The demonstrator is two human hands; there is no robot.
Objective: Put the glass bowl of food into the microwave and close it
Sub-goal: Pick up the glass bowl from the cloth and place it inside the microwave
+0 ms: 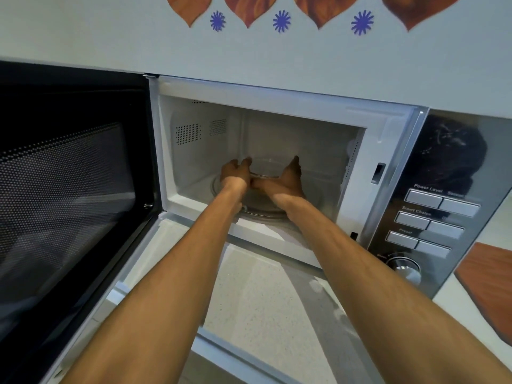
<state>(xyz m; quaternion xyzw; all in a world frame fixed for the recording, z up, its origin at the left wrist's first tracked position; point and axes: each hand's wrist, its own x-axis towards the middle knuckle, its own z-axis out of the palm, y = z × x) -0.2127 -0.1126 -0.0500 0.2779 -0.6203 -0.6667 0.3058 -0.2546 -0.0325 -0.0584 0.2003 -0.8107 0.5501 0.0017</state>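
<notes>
Inside microwave (393,151): 2 hands (263,181), 1 bowl (264,169).
</notes>
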